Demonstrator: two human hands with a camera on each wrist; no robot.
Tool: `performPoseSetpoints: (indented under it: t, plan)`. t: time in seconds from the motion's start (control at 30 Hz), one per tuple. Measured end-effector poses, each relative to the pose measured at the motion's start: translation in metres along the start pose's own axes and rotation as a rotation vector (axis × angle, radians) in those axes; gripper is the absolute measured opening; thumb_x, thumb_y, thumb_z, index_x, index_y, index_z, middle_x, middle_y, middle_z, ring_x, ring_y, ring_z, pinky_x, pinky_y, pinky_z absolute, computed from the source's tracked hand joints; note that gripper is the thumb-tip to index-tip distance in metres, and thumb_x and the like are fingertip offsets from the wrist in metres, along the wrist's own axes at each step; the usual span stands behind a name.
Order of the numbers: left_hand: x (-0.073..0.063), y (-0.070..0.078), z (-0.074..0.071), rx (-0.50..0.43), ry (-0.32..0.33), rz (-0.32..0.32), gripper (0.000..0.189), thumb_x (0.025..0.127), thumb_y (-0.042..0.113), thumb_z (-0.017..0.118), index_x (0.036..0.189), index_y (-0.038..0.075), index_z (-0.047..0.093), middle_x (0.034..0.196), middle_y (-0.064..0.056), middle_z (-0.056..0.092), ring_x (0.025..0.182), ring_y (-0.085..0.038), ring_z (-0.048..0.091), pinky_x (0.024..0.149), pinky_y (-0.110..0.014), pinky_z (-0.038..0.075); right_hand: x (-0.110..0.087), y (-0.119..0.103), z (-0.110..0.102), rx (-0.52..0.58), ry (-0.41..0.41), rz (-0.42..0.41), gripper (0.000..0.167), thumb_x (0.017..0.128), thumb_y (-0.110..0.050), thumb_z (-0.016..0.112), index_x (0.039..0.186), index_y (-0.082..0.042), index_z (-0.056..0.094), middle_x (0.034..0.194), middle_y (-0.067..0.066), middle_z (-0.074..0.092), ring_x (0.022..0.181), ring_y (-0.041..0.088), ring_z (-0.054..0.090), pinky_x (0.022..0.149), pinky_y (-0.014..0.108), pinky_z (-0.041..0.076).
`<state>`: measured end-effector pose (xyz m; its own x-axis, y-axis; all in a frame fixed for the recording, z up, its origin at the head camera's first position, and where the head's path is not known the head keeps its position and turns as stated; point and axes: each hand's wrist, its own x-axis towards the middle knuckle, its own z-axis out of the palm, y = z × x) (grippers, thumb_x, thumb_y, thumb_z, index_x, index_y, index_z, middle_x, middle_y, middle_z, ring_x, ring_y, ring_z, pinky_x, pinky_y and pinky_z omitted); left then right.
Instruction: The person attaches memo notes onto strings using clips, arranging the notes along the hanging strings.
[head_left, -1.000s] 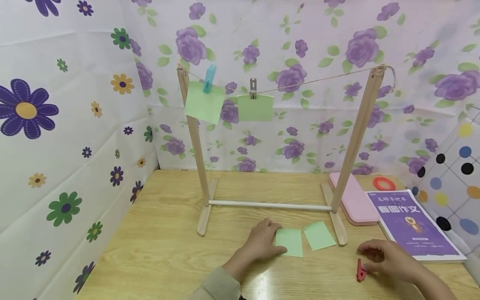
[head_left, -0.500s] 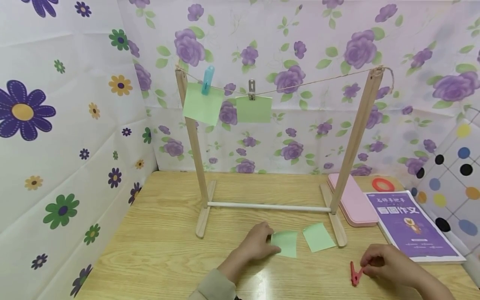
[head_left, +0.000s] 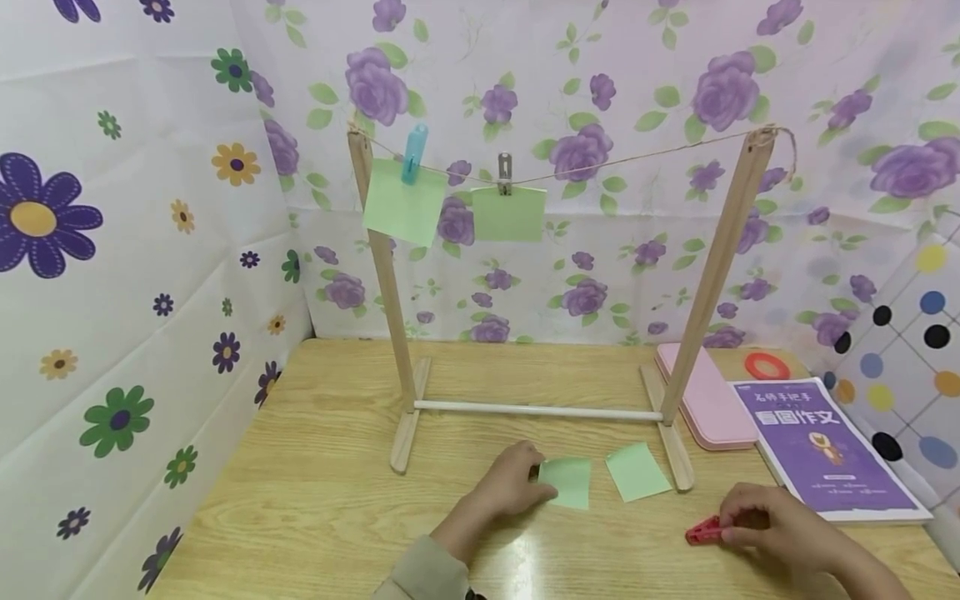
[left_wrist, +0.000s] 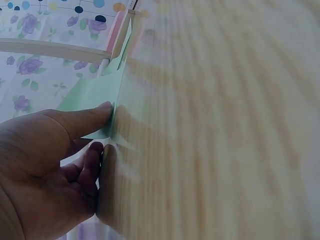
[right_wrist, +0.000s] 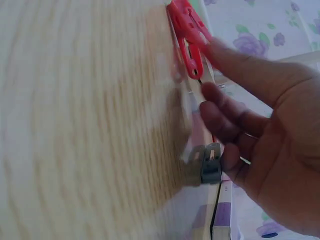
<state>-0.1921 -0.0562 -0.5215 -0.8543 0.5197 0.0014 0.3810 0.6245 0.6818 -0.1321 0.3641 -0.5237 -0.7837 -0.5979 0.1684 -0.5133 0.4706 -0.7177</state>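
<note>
My left hand (head_left: 510,482) pinches the left edge of a light green sticky note (head_left: 568,483) near the table's front. In the left wrist view its thumb presses on that note (left_wrist: 92,95), with the other fingers curled below. A second green note (head_left: 638,472) lies just to the right. At the right, my right hand (head_left: 780,525) pinches a red clothespin (head_left: 702,532) between thumb and finger, low over the table. The right wrist view shows the thumb on the clothespin (right_wrist: 189,35), and a grey metal clip (right_wrist: 211,164) close to the little finger.
A wooden stand (head_left: 705,283) carries a sagging string (head_left: 637,158). A blue clothespin (head_left: 413,155) and a metal clip (head_left: 505,175) hold green notes on it. A pink case (head_left: 708,400), purple book (head_left: 817,442) and red ring (head_left: 767,366) lie at the right.
The left hand and its note have shifted slightly left, away from the second note. The red clothespin has turned from upright to pointing left in the right hand's fingers.
</note>
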Motion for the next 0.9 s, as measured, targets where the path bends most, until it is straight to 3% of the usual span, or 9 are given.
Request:
performPoseSetpoints:
  t: [0.13,0.23,0.33,0.43,0.57,0.63,0.8,0.9]
  plan:
    - [0.0,0.0,0.0,-0.046,0.021,-0.015,0.017,0.087,0.021,0.081,0.085,0.007,0.07,0.081,0.006,0.048,0.073,-0.008,0.041,0.061,-0.02,0.038,0.001,-0.003,0.0,0.048,0.06,0.101,0.012,0.096,-0.009,0.07,0.097,-0.021,0.069,0.104,0.0,0.07,0.085,0.007,0.06,0.065,0.023,0.053]
    - [0.0,-0.002,0.001,-0.124,0.066,-0.031,0.031,0.087,0.015,0.079,0.068,0.013,0.054,0.072,0.006,0.044,0.065,-0.008,0.039,0.057,-0.02,0.034,0.003,-0.003,0.001,0.084,0.096,0.155,0.011,0.099,-0.008,0.066,0.101,-0.017,0.07,0.105,0.0,0.072,0.084,0.009,0.064,0.065,0.025,0.056]
    - [-0.001,-0.005,0.001,-0.226,0.106,-0.052,0.035,0.088,0.014,0.078,0.067,0.014,0.05,0.066,0.005,0.044,0.061,-0.008,0.039,0.056,-0.02,0.036,0.003,-0.006,0.001,0.095,0.175,0.221,0.009,0.099,-0.008,0.066,0.103,-0.013,0.072,0.101,-0.002,0.074,0.075,0.011,0.064,0.059,0.027,0.056]
    - [-0.002,-0.01,-0.001,-0.307,0.115,-0.073,0.028,0.089,0.019,0.077,0.072,0.013,0.056,0.067,0.005,0.049,0.063,-0.009,0.043,0.057,-0.021,0.04,0.006,-0.011,0.0,0.091,0.276,0.289,0.005,0.098,-0.01,0.067,0.099,-0.011,0.072,0.106,-0.009,0.073,0.071,0.014,0.064,0.054,0.028,0.055]
    - [-0.003,-0.012,-0.005,-0.391,0.123,-0.093,0.019,0.093,0.024,0.075,0.083,0.013,0.062,0.079,0.004,0.058,0.073,-0.009,0.052,0.062,-0.023,0.047,0.013,-0.017,-0.004,0.117,0.354,0.323,0.008,0.099,-0.011,0.066,0.101,-0.004,0.071,0.102,-0.004,0.075,0.074,0.017,0.069,0.057,0.03,0.058]
    - [-0.003,-0.011,-0.008,-0.463,0.13,-0.099,0.014,0.095,0.022,0.074,0.091,0.011,0.065,0.088,0.002,0.064,0.077,-0.011,0.061,0.064,-0.025,0.054,0.017,-0.02,-0.005,0.144,0.399,0.307,0.014,0.099,-0.007,0.067,0.11,0.0,0.068,0.096,0.0,0.074,0.078,0.015,0.07,0.061,0.029,0.06]
    - [0.0,-0.004,-0.017,-0.651,0.174,-0.134,0.017,0.097,0.012,0.07,0.112,0.006,0.068,0.1,-0.007,0.068,0.083,-0.029,0.072,0.067,-0.034,0.062,0.029,-0.026,-0.006,0.358,0.54,0.23,0.037,0.095,0.004,0.068,0.131,-0.003,0.062,0.1,-0.003,0.073,0.086,0.007,0.071,0.073,0.023,0.061]
    - [0.003,0.0,-0.024,-0.686,0.238,-0.164,0.019,0.097,0.013,0.069,0.115,0.005,0.069,0.098,-0.007,0.068,0.087,-0.033,0.071,0.068,-0.036,0.062,0.036,-0.029,-0.005,0.517,0.607,0.199,0.037,0.093,0.008,0.068,0.129,-0.002,0.066,0.096,-0.004,0.074,0.085,0.005,0.07,0.075,0.019,0.06]
